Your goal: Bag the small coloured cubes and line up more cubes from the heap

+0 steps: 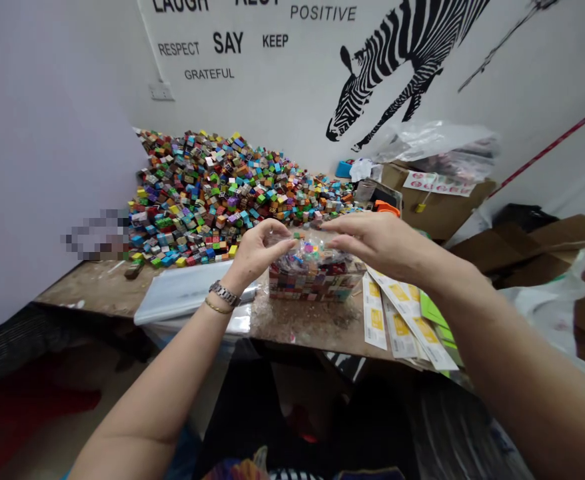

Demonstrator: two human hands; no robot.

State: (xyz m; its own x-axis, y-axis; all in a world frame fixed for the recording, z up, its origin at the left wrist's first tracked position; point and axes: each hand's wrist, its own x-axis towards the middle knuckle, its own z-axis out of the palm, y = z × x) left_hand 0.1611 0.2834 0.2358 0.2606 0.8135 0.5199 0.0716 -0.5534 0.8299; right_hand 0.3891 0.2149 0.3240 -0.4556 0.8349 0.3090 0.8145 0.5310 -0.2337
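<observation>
- The left grip [255, 255] curves at the upper left of the cube bundle [312, 287], thumb and fingers parted; whether it pinches the clear film [292, 259] cannot be told.
- The right grip [380, 243] arches over the upper right end, thumb and fingers wide apart.
- Both hands cover the bundle's upper ends; the right forearm crosses the tabletop's right side.
- The bundle sits mid-tabletop, back from the front edge, a broad side facing that edge and its long axis running left to right, roughly along it.
- It is a blocky, box-shaped mass of multicoloured squares, with crumpled, shiny film on top.
- To its left, smooth clear plastic bags [180, 293] lie flat, reaching the tabletop's front edge.
- Just to its right, long paper label sheets [374, 313] with yellow panels fan toward the front edge, bright green sheets [435, 315] beside them.
- Behind, a heap of small cubes [212, 193] covers the tabletop [297, 327] along the back and left.
- Near the back right corner stands a cardboard box [435, 215], a sticker strip [437, 184] on it and a wrinkled plastic bag [437, 140] above.
</observation>
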